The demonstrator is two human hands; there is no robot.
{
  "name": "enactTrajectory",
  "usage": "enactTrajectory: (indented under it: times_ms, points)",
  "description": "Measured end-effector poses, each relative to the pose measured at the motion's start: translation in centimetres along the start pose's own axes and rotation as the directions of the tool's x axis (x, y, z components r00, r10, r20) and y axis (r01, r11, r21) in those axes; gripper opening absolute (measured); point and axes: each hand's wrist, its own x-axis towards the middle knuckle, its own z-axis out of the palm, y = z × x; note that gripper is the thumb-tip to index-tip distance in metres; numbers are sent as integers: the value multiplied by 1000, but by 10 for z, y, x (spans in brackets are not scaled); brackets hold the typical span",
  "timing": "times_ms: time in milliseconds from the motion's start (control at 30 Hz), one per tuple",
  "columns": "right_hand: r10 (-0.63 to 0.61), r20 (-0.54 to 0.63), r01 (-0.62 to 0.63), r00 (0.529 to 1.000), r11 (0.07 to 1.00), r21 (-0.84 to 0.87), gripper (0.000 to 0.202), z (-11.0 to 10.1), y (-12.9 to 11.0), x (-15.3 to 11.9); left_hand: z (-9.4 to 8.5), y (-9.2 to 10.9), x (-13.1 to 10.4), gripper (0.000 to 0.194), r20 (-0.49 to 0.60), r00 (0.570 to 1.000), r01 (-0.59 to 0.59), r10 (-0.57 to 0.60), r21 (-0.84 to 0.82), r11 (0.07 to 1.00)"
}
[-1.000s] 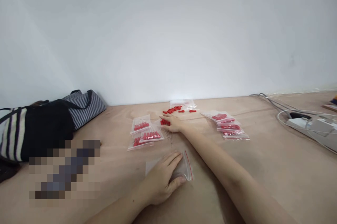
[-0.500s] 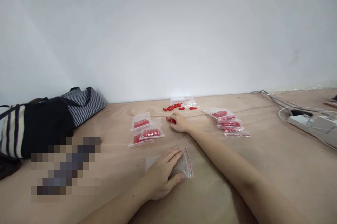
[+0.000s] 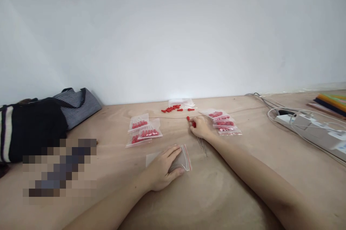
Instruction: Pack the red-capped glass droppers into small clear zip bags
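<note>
My left hand (image 3: 163,168) lies flat with its fingers spread on a clear zip bag (image 3: 185,159) with a red stripe. Farther forward, my right hand (image 3: 201,128) is closed around several red-ended pieces (image 3: 188,118), whose thin metal shafts (image 3: 202,145) stick out below the palm. Behind it lie a loose pile of red pieces (image 3: 171,108) and two single ones. Filled bags with red pieces rest left of centre (image 3: 149,133), and more overlap just right of my right hand (image 3: 225,124).
Clear bags (image 3: 180,102) and thin white pieces lie near the wall. A black bag (image 3: 40,129) and a striped bag (image 3: 81,107) stand at left, near a pixelated patch. At right are a power strip (image 3: 319,129), cables and a coloured stack (image 3: 331,104).
My right hand has moved right with the red-ended pieces, towards the right-hand bags, and more of their shafts shows. My left hand stays on the zip bag. The view has turned slightly right.
</note>
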Motion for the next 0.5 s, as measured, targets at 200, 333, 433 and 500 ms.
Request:
enactTrajectory:
  times_ms: [200, 333, 433, 500]
  points:
    - [203, 0, -203, 979, 979, -20, 30, -2, -16, 24, 1, 1, 5, 58, -4, 1000, -22, 22, -5, 1000]
    - [253, 71, -255, 965, 966, 35, 11, -3, -25, 38, -1, 4, 3, 62, 25, 1000, 0, 0, 6, 1000]
    - [210, 61, -217, 976, 966, 143, 18, -9, -27, 43, -3, 6, 2, 63, 35, 999, 8, -8, 9, 1000]
    - [161, 19, -161, 987, 960, 230, 31, -17, -25, 38, -2, 6, 1, 62, 33, 999, 9, -10, 9, 1000]
